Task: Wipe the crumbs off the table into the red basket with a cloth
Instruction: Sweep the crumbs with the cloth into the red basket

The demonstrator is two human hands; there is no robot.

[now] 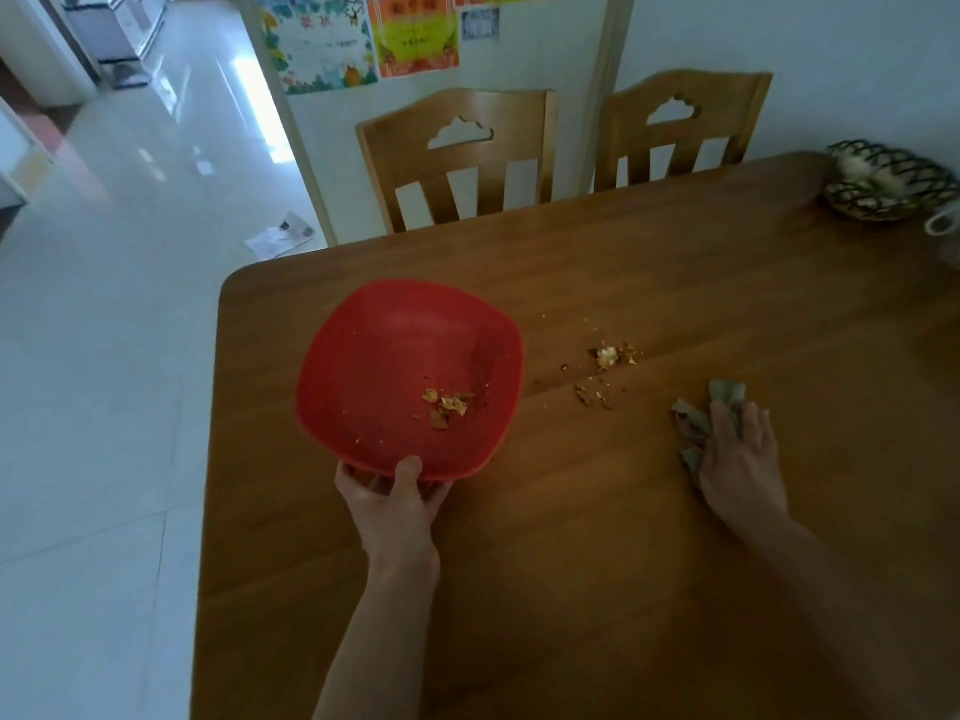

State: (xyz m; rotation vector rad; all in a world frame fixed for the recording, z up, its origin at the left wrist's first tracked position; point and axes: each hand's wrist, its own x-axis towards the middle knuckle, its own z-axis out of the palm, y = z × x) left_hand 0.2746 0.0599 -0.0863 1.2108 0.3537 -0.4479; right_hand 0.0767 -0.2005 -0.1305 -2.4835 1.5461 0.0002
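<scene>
The left hand (395, 498) grips the near rim of the red basket (395, 356); the right hand (740, 459) presses the cloth (693, 420) flat on the desk (571, 563), fingers straight, near the crumbs (605, 358)

One red basket (395, 356), one cloth (696, 423), two chairs (457, 158) — one wire basket (883, 181).

The table (597, 537) was brown wood with visible grain and a soft satin sheen, and the two chairs (457, 158) behind it looked to be the same smooth wood. The red basket (395, 345) was plastic with a fine mesh-like texture and a dull gloss, while the cloth (696, 423) was a crumpled, matt grey-green fabric. The floor (104, 356) was pale, glossy tile, and the small basket (883, 184) at the far corner was of dark woven strands.
</scene>
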